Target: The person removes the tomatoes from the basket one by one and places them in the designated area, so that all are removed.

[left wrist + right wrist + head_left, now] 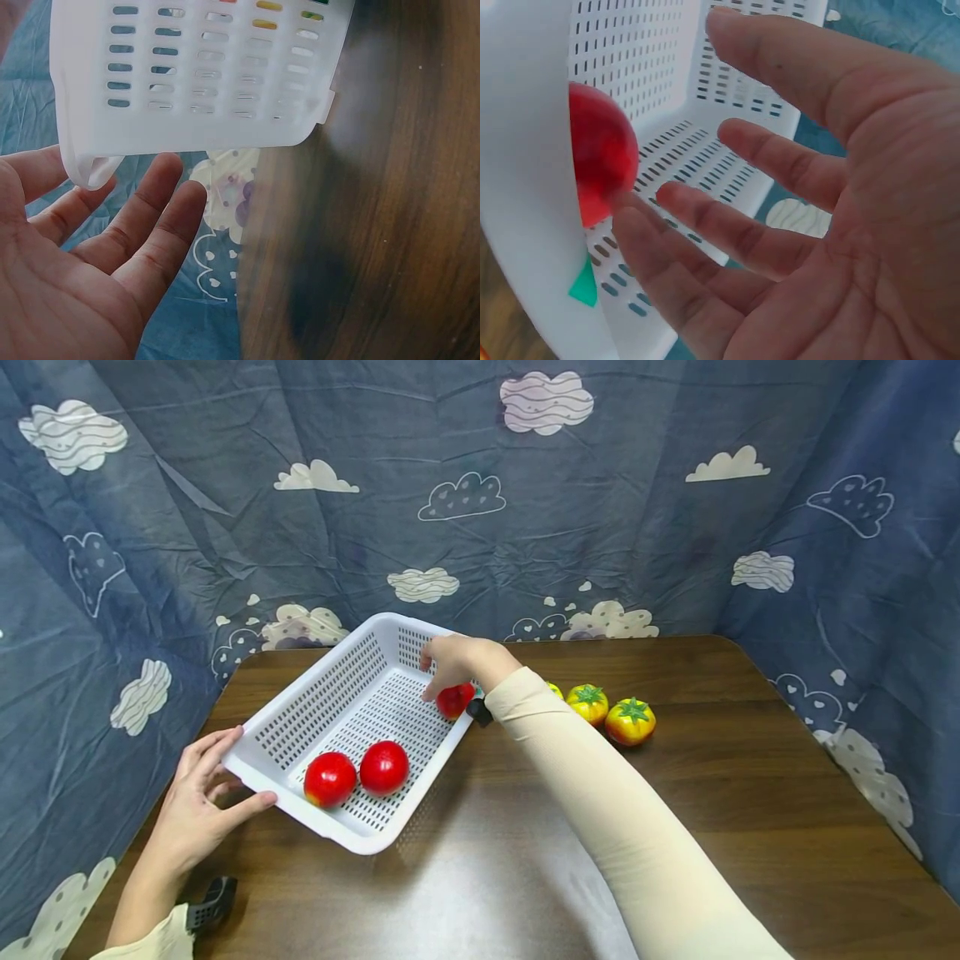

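Observation:
A white perforated plastic basket [309, 814] stands at a slant on the left side of the table. My left hand [197, 802] holds its near left corner, thumb on the front rim and fingers at the side; in the left wrist view the other fingers [157, 217] extend beneath the rim. Two round red tomatoes [384, 768] lie in the near end. Over the far right part hangs my right hand [459, 662], fingers loosely spread beside a third red tomato [604, 154]. Whether a fingertip touches it, I cannot tell. A green piece [585, 285] shows near that tomato.
Right of the basket, yellow-red tomatoes with green star-shaped tops [630, 721] sit on the brown wooden table [735, 777], one partly hidden by my right sleeve [600, 777]. A blue cloud-patterned cloth [615, 527] hangs behind and along both sides.

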`<state>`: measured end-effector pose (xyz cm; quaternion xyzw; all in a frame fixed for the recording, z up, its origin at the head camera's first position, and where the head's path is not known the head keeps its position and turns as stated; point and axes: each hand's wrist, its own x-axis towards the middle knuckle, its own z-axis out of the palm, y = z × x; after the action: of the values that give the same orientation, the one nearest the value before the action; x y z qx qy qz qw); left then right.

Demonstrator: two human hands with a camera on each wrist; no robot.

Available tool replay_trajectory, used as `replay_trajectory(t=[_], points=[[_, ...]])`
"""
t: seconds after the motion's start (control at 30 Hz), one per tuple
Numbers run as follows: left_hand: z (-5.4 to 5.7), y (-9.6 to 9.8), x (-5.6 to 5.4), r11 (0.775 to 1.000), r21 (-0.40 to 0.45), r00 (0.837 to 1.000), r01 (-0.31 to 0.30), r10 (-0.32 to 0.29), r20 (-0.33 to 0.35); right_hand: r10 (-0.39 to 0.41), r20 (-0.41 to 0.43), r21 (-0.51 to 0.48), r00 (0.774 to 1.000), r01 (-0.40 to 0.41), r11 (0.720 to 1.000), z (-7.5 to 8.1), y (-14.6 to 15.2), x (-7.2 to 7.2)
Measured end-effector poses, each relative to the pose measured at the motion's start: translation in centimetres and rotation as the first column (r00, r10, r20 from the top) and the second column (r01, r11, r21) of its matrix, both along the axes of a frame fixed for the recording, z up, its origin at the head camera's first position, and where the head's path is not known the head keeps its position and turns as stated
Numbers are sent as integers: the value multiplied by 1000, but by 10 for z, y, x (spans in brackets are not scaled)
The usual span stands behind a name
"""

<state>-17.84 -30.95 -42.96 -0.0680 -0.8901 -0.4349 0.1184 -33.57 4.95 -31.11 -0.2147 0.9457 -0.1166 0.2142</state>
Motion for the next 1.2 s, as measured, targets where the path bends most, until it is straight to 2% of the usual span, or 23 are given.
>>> replay_trajectory(t=[0.27,0.53,0.97,1.2], points=[[-1,-1,-1,1000,9,1000,8,-8,-24,-87,42,51,995,85,995,-1,-4,2],[-1,-1,-1,1000,4,999,9,-9,-30,-51,17,149,999,48,988,-2,-4,2],[-1,-1,0,1000,-6,1000,3,-3,-21,-63,62,72,996,59,996,-19,3,-6],[0,-1,0,1000,-10,1000,0,0,-14,-68,89,44,994,64,997,-21,1,-7]])
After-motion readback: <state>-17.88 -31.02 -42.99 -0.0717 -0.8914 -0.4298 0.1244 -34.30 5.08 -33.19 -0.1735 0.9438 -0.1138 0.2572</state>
